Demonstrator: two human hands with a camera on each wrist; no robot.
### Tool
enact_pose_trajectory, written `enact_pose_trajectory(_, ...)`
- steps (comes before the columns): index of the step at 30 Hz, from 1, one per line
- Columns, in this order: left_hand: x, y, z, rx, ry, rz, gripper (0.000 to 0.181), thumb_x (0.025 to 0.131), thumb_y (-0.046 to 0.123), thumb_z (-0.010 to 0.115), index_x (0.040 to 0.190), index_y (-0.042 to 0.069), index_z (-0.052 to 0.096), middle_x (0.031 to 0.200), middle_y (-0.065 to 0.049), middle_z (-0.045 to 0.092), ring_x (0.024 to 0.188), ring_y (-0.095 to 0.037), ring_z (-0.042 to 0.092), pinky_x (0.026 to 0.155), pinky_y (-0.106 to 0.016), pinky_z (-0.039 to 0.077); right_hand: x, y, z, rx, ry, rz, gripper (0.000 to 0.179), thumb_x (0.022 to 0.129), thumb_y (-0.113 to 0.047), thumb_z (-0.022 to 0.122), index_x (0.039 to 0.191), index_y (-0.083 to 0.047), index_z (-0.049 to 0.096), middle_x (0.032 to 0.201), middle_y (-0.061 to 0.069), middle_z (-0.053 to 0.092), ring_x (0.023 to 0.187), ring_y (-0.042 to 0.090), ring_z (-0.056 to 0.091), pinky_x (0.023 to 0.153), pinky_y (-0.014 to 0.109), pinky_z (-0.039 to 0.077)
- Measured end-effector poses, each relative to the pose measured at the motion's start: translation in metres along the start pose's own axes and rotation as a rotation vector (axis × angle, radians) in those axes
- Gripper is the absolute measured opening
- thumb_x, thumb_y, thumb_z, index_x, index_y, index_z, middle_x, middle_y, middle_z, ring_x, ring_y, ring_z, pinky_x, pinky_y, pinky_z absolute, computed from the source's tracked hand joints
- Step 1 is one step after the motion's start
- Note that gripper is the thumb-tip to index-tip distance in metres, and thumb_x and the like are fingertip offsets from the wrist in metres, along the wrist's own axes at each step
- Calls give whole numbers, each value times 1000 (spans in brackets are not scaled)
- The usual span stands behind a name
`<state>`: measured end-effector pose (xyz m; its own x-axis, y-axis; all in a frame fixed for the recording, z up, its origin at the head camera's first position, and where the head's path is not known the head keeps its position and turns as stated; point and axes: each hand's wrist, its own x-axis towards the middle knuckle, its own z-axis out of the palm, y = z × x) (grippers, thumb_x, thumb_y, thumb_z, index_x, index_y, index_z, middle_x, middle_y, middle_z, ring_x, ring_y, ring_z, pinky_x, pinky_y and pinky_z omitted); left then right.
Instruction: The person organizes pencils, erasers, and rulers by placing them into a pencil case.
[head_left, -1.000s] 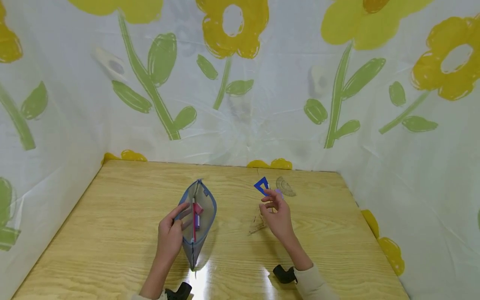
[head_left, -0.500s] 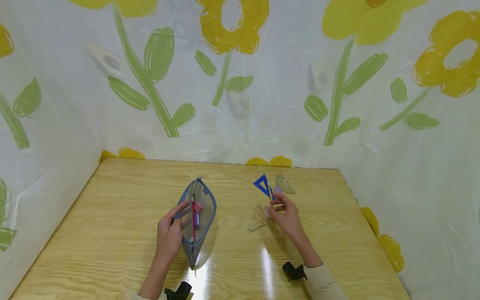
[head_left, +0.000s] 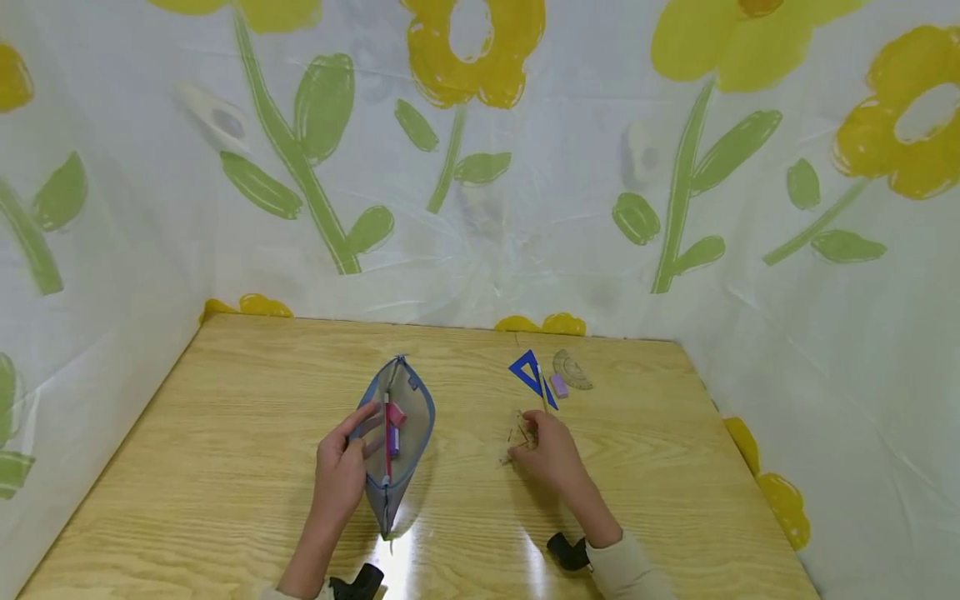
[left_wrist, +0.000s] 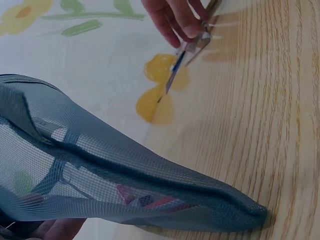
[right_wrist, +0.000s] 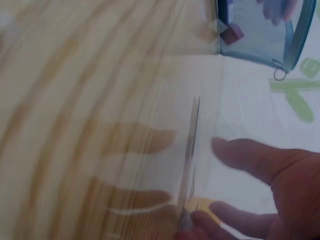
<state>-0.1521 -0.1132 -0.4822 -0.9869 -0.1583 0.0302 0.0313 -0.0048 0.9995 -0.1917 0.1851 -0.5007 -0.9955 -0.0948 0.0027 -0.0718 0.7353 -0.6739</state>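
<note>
pouch (head_left: 416, 415) mesh being resolved in left wrist view, not head, right hand (head_left: 553, 452) near clear set square (head_left: 523, 431) being shown unclenched in right wrist view, pouch on table (head_left: 465, 392) being gripped by left hand (head_left: 343, 468), red pencil (head_left: 387, 454), pink block (head_left: 398, 414), purple block (head_left: 394, 442) being contained

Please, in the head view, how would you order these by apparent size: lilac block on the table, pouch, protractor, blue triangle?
1. Pouch, clearly largest.
2. Blue triangle and protractor: too alike to rank.
3. Lilac block, smallest.
</note>
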Motion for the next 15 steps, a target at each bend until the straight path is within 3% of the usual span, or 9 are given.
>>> enact_pose_trajectory(3, 0, 0, 1, -3, -5, -3, 55, 94, -9, 25, 143, -8, 52, 145, -24, 54, 131, -36, 54, 103, -39, 53, -3, -6, 2, -88, 40, -15, 60, 77, -15, 88, 126, 8, 61, 113, 20, 68, 106, 38, 63, 90, 51, 57)
enact_pose_trajectory(7, 1, 1, 1, 13, -7, 2, 54, 96, -8, 26, 143, -7, 52, 146, -22, 54, 131, -36, 54, 103, -38, 53, -2, -12, 5, -129, 80, 4, 62, 76, -24, 90, 122, 7, 63, 108, 20, 66, 102, 40, 60, 85, 52, 55)
enact_pose_trajectory(15, 1, 2, 3, 24, -4, 12, 53, 96, -9, 27, 142, -8, 52, 144, -24, 55, 130, -39, 55, 101, -37, 55, 9, -13, 13, -171, 67, 46, 62, 73, -26, 92, 118, 4, 62, 109, 18, 63, 104, 40, 56, 89, 52, 52)
